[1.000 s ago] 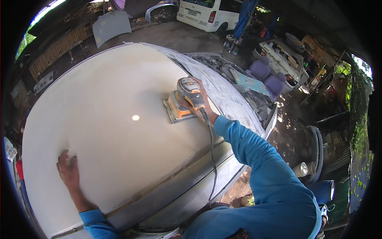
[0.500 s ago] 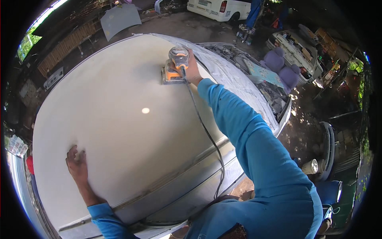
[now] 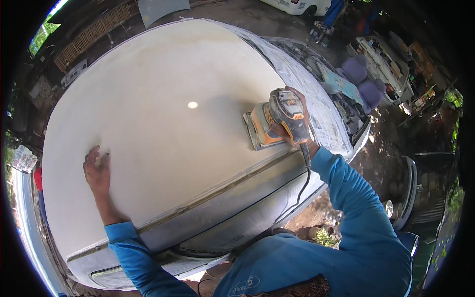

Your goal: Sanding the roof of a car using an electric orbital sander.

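A pale, matte car roof (image 3: 163,143) with one bright light spot fills the middle of the view. My right hand (image 3: 303,119) grips an orange and grey electric sander (image 3: 284,119), fingers wrapped round its body. The sander's square pad is at the roof's right side, close to the side rail; it looks tilted, and I cannot tell whether the whole pad touches. A dark cord (image 3: 303,185) runs from it down toward my body. My left hand (image 3: 97,171) lies on the roof at the left, palm down with fingers apart, holding nothing.
Newspaper sheets (image 3: 321,119) cover the windshield, and the engine bay (image 3: 341,106) beyond stands uncovered. Purple cushions (image 3: 363,84) lie past it. A grey panel (image 3: 161,10) and a white van (image 3: 297,6) are at the back. A bumper (image 3: 408,193) rests at the right.
My right hand has brought the sander from the roof's far side back toward me and rightward, to near the side rail. My left hand stays on the roof; the view has shifted a little.
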A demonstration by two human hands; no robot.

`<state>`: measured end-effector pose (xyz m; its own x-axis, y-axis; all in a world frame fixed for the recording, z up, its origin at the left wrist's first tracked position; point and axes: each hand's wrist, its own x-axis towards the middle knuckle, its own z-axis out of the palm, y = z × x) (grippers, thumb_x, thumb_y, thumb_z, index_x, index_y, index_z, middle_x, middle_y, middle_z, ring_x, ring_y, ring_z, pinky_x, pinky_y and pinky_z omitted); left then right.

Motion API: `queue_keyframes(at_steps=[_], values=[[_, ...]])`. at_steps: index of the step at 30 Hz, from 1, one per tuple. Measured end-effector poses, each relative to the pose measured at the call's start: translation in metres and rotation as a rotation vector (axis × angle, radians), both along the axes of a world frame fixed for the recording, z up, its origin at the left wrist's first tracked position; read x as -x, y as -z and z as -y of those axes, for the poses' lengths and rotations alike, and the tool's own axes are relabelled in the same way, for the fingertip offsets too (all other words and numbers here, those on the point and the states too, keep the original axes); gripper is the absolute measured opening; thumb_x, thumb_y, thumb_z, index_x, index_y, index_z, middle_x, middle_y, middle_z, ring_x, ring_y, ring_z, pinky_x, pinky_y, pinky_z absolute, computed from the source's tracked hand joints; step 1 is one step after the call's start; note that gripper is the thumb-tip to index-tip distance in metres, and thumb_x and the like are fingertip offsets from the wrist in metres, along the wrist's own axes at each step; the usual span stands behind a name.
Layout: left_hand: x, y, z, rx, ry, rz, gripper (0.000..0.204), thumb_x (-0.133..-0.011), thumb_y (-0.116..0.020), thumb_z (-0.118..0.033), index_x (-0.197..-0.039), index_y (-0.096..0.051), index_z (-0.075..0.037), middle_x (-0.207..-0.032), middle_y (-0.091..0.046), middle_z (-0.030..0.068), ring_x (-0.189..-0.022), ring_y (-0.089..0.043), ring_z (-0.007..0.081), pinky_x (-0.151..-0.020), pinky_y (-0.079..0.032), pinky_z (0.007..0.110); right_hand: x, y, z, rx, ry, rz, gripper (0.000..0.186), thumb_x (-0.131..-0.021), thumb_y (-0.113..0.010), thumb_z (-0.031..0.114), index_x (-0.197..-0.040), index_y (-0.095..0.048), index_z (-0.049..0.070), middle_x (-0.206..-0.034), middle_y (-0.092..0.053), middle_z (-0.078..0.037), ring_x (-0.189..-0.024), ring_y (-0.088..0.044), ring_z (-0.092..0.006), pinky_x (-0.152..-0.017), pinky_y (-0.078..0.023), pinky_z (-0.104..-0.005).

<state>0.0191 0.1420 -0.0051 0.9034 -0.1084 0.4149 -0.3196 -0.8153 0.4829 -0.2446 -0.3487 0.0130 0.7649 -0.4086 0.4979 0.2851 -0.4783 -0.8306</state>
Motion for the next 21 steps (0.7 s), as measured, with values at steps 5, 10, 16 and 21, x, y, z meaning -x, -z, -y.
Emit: queue_keyframes(at_steps=[5, 10, 16, 21], values=[[0.002, -0.001, 0.002, -0.002, -0.008, 0.014, 0.042, -0.088, -0.074, -0.019, -0.128, -0.065, -0.013, -0.113, -0.067, 0.0082, -0.107, -0.058, 0.0285, -0.094, -0.049, 0.043, 0.005, -0.002, -0.003, -0.086, -0.060, 0.032, 0.104, -0.060, -0.093, 0.017, -0.146, -0.035, 0.004, -0.131, -0.058, -0.009, -0.122, -0.057, -0.0222, -0.110, -0.042, -0.0370], [0.003, 0.000, 0.001, -0.017, -0.023, 0.012, 0.043, -0.087, -0.075, -0.018, -0.128, -0.066, -0.013, -0.112, -0.067, 0.0078, -0.106, -0.058, 0.0283, -0.093, -0.049, 0.043, -0.059, -0.009, 0.025, 0.086, 0.065, -0.040, 0.093, -0.067, -0.091, 0.016, -0.141, -0.038, 0.004, -0.130, -0.058, -0.012, -0.121, -0.057, -0.0252, -0.107, -0.045, -0.0368], [0.000, 0.002, -0.001, -0.007, 0.004, 0.015, 0.042, -0.087, -0.074, -0.018, -0.128, -0.065, -0.012, -0.112, -0.067, 0.0081, -0.106, -0.058, 0.0289, -0.093, -0.049, 0.044, -0.160, -0.013, 0.064, 0.154, 0.205, 0.001, 0.084, -0.072, -0.091, 0.025, -0.134, -0.040, 0.000, -0.125, -0.061, -0.016, -0.117, -0.060, -0.0266, -0.104, -0.047, -0.0378], [0.001, 0.003, -0.003, 0.045, 0.017, 0.009, 0.043, -0.088, -0.075, -0.019, -0.129, -0.065, -0.012, -0.113, -0.067, 0.0090, -0.108, -0.058, 0.0292, -0.095, -0.049, 0.043, -0.199, -0.013, 0.079, 0.144, 0.301, -0.002, 0.078, -0.075, -0.089, 0.027, -0.130, -0.043, 0.000, -0.123, -0.062, -0.016, -0.113, -0.061, -0.0264, -0.101, -0.048, -0.0365]])
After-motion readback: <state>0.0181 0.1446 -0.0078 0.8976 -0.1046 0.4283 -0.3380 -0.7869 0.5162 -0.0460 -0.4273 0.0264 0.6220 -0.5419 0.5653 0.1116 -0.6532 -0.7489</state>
